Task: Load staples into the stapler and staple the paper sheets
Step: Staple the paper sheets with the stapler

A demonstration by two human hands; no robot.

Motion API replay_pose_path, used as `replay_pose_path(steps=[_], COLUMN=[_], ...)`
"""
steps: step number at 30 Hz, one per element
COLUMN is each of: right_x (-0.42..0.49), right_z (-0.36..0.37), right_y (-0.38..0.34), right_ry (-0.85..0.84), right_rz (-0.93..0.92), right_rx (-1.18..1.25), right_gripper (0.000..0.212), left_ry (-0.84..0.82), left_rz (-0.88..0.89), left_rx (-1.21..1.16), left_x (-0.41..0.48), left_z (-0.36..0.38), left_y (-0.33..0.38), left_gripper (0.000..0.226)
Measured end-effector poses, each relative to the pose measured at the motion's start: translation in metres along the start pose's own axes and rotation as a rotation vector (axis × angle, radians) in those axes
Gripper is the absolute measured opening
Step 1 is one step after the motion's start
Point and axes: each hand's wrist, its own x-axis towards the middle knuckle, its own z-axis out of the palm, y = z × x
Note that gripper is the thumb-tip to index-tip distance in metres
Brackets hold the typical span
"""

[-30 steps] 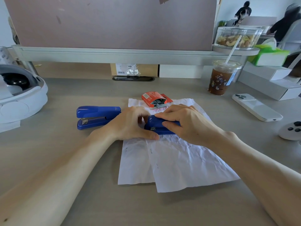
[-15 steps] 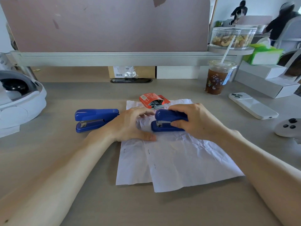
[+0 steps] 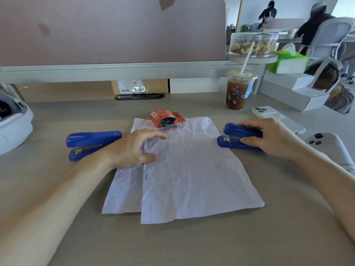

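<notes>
On the desk (image 3: 192, 246), the right hand (image 3: 272, 139) grips the stapler (image 3: 236, 136), now lifted off the paper sheets (image 3: 192, 179); the left hand (image 3: 132, 148) rests relaxed there. Stapling seems done.

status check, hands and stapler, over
Right hand grips stapler, right of paper sheets. Left hand open, resting on sheets. Second stapler idle left; staple box on sheets' top edge.
</notes>
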Motion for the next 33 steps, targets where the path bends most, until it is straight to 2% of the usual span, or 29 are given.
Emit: replay_pose_path(steps=[4,7,9,14,21,26,33], right_x=[-0.003,-0.006,-0.005,-0.005,-0.004,-0.001,0.000], right_z=[-0.007,-0.010,-0.012,-0.019,-0.025,-0.025,-0.021], right_y=[0.002,0.001,0.004,0.013,0.018,0.020,0.016], right_ry=[-0.062,-0.065,-0.059,-0.036,-0.048,-0.064,-0.108], right_rz=[-0.030,-0.044,-0.036,0.004,0.024,0.025,0.021], right_rx=[-0.027,-0.027,-0.041,-0.064,-0.080,-0.039,0.019], right_gripper=[0.017,0.018,0.018,0.018,0.024,0.021,0.019], left_ry=[-0.062,-0.160,-0.168,-0.110,-0.209,-0.234,-0.063], left_rz=[-0.038,-0.040,-0.030,0.050,0.119,0.133,0.195], left_rx=[0.125,0.295,0.369,0.379,0.272,0.209,0.108], left_x=[0.005,0.017,0.032,0.083,0.129,0.133,0.121], left_z=[-0.006,-0.016,-0.017,0.009,0.044,0.038,0.048], left_y=[0.009,0.031,0.053,0.093,0.106,0.096,0.082], left_gripper=[0.053,0.059,0.059,0.041,0.041,0.024,0.003])
